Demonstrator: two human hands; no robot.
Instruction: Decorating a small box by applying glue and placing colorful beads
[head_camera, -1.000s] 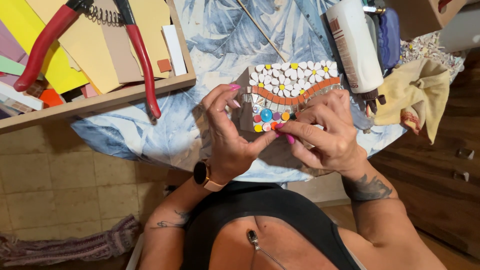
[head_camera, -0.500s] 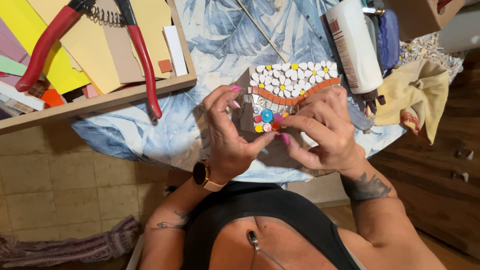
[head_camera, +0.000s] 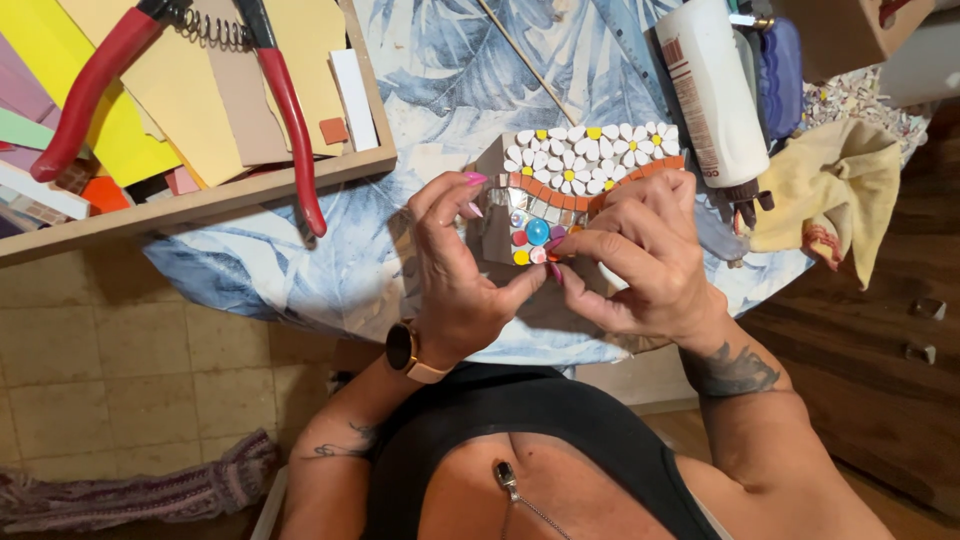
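A small house-shaped mosaic block (head_camera: 575, 175) lies on a table with a blue leaf-print cloth (head_camera: 450, 80). Its face carries white flower tiles, an orange band, mirror bits and round coloured beads. My left hand (head_camera: 455, 270) grips the block's left edge, thumb under its lower corner. My right hand (head_camera: 640, 255) rests over the block's lower right, its thumb and forefinger pinched at the bead cluster. What the fingertips pinch is too small to make out.
A wooden tray (head_camera: 200, 200) at the upper left holds coloured tile sheets and red-handled nippers (head_camera: 285, 110). A white glue bottle (head_camera: 715, 90), a thin wooden stick (head_camera: 525, 60) and a yellow cloth (head_camera: 835, 185) lie on the right. Tiled floor shows lower left.
My right hand's fingers have shifted slightly left and down onto the bead cluster. The left hand and the block stay put.
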